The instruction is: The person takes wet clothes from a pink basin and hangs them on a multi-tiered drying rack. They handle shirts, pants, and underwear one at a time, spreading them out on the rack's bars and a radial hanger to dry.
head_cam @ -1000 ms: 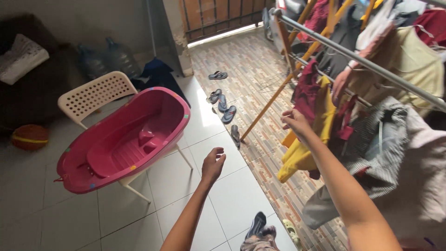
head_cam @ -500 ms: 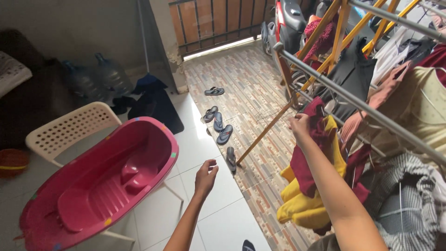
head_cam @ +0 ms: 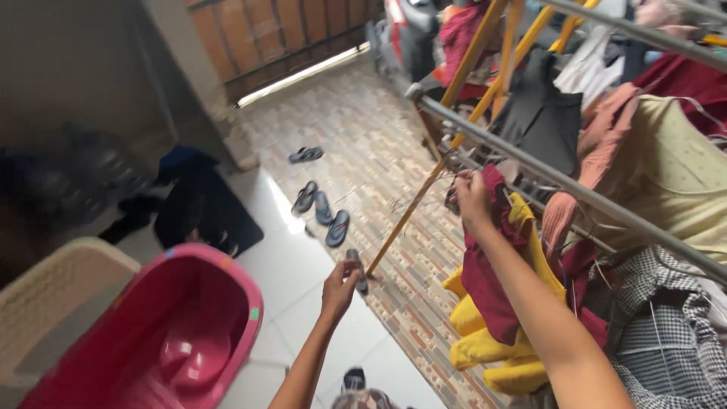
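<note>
The view has swung toward the metal drying rail since a second ago, so the pink tub that filled the middle then now sits low and off to the far side of the rail, partly cut by the frame edge, with the pale perforated chair under it blurred. The right hand has stayed up at the rail while the arm has stretched further; its fingers are closed on the top of a dark red garment hanging just below the rail, which lies against a yellow garment draped under it. By the look of it, the grip that was only arriving a second ago is now settled on the cloth, so the red piece seems the one being worked at the rail. The left hand hangs in mid-air well short of the rail, over the white floor tiles, fingers loosely curled and holding nothing; it has barely shifted. Several sandals lie on the patterned floor beyond the rail's yellow slanting leg. Further along the rail hang a checked cloth and a cream top, both untouched.
</note>
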